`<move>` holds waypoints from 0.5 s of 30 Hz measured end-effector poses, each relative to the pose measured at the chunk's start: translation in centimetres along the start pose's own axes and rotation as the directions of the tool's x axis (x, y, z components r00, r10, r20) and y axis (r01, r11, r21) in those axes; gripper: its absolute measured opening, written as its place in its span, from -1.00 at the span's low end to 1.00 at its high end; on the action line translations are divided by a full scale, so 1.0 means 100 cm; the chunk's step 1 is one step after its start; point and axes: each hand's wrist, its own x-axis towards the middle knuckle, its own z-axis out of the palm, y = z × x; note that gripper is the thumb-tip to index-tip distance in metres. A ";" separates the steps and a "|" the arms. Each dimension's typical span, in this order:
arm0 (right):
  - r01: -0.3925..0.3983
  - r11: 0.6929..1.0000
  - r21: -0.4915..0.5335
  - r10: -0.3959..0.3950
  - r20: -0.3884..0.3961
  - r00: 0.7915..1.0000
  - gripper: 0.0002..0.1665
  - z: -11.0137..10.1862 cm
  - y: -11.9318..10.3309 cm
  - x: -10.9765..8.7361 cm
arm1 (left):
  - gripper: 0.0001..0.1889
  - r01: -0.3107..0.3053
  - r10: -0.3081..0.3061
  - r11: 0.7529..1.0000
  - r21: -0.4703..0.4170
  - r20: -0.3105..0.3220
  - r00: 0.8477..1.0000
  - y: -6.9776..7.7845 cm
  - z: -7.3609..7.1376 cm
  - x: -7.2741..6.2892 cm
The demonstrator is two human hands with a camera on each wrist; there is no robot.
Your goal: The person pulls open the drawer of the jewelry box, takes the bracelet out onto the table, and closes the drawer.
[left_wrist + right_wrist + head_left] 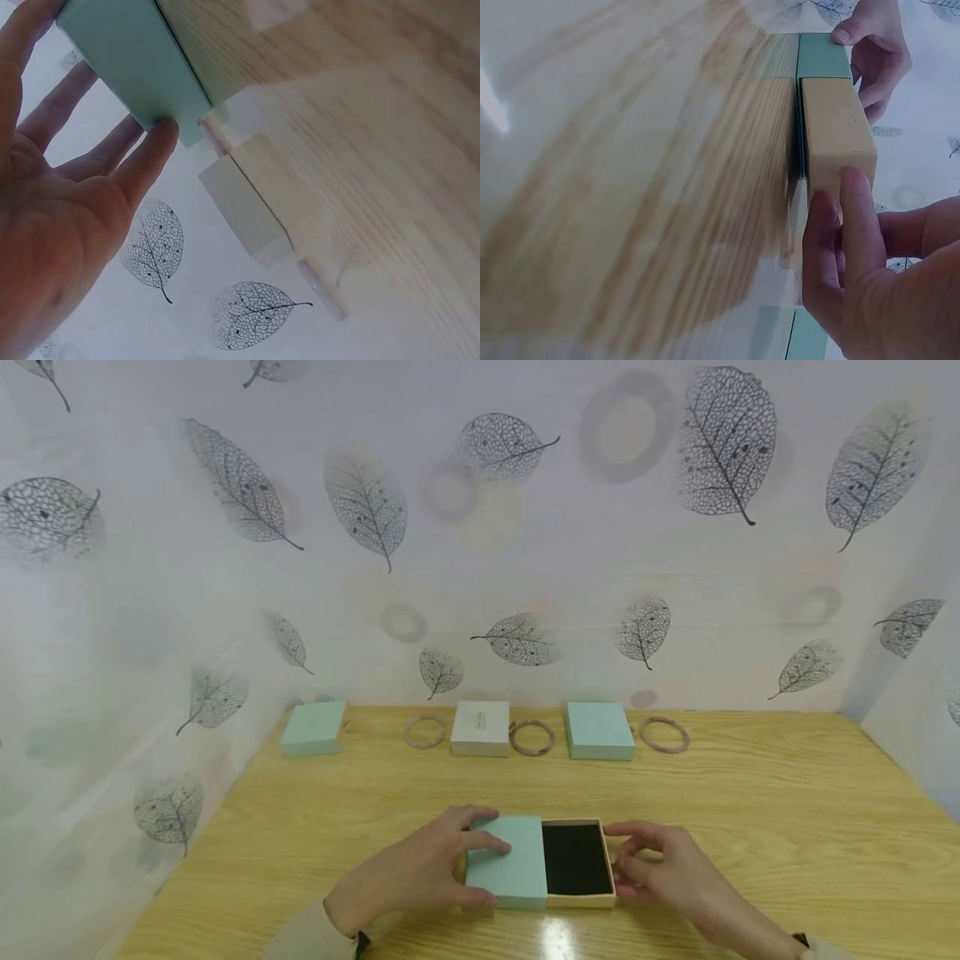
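A slide-out box lies flat on the table near the front, its mint-green sleeve [517, 864] on the left and its cream inner tray [581, 901] drawn partway out to the right. Black padding [577, 860] lines the exposed part of the tray. My left hand [427, 860] grips the sleeve, thumb along the near side and the other fingers over the top and far edge. At the tray's outer end is my right hand [667, 868], fingers bent. Its fingertips [855, 180] meet the end panel in the right wrist view; what they pinch there is partly hidden.
Along the table's back edge stand a mint box [313, 729], a white box [480, 728] and another mint box [600, 731]. Bangle-like rings lie between and beside them: one ring [425, 732], a second ring [532, 737] and a third ring [664, 735]. A leaf-print curtain [525, 552] hangs behind.
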 end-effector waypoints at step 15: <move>0.043 0.998 0.035 -0.043 0.010 0.999 -0.47 0.010 -0.003 0.005 | -0.47 0.006 -0.005 1.000 -0.018 0.016 1.000 -0.001 -0.001 0.002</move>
